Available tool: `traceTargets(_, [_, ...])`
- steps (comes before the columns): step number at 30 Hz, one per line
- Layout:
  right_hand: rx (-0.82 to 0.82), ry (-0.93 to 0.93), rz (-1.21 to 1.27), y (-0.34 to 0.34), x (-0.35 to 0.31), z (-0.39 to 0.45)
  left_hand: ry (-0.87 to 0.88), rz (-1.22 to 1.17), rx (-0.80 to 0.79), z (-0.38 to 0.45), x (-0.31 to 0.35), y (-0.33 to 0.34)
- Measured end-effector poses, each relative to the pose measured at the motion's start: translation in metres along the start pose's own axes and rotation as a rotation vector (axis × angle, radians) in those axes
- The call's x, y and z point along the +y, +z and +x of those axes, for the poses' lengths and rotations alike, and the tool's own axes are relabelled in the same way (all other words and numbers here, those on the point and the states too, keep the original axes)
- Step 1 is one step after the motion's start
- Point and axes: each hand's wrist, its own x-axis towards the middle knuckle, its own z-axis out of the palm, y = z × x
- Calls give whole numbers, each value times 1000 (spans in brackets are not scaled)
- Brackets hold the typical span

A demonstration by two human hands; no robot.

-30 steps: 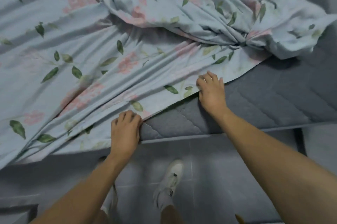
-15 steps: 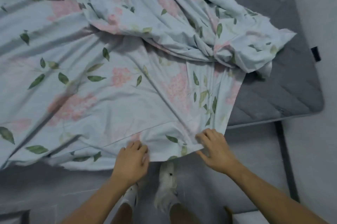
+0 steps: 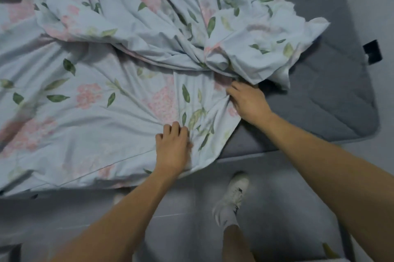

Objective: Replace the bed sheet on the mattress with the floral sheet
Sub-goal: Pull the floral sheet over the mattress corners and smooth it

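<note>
I see the floral sheet (image 3: 102,99), pale blue with pink blooms and green leaves, lying rumpled over most of the grey quilted mattress (image 3: 332,95); the mattress's right part and near right corner are bare. A bunched fold of sheet is heaped at top centre-right. Left hand (image 3: 172,151) sits at the sheet's near edge, fingers curled down, gripping the fabric, with creases radiating from it. Right hand (image 3: 247,101) is further in at the sheet's right edge, fingers curled into a gathered fold just under the heap. Black tag (image 3: 372,51) on the mattress's right side, no writing I can read. White sneaker (image 3: 232,197) on the grey floor (image 3: 181,229) below.
</note>
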Motion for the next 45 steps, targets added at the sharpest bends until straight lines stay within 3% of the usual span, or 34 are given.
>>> traceTargets(2, [7, 58, 49, -13, 22, -10, -3, 4, 18, 11, 12, 4])
traceTargets(4, [-96, 64, 1, -28, 50, -45, 39, -15, -9, 16, 23, -5])
traceTargets(6, [-255, 93, -10, -44, 76, -101, 161, -67, -148, 13, 42, -18])
traceTargets(9, [-501, 261, 109, -71, 99, -191, 282, -91, -525, -4, 87, -31])
traceTargets(11, [-636, 356, 222, -86, 105, -221, 289, -56, -623, -11, 113, -31])
traceTargets(12, [-628, 392, 300, -89, 108, -226, 265, -47, -621, -12, 123, -31])
traceTargets(14, [-447, 431, 394, -88, 115, -221, 227, -83, -522, -2, 139, -28])
traceTargets(17, [-152, 497, 317, -74, 130, -192, 262, -136, -281, 29, 168, -32])
traceTargets(21, [-67, 712, 246, -66, 146, -143, 275, -119, 19, 82, 210, -60])
traceTargets(25, [-105, 779, 316, -49, 156, -109, 267, -80, 121, 138, 232, -86])
traceTargets(29, [-103, 793, 440, -48, 164, -104, 317, 35, 42, 189, 240, -95])
traceTargets(33, [-69, 833, 393, -65, 202, -151, 305, 83, -45, 216, 262, -104])
traceTargets(37, [-120, 980, 284, -95, 257, -222, 210, 28, -99, 235, 325, -133])
traceTargets(42, [-201, 1239, 352, -125, 305, -318, -10, -178, 160, 265, 404, -173])
traceTargets(45, [-476, 1263, 351, -128, 312, -352, -11, -350, 336, 276, 427, -179])
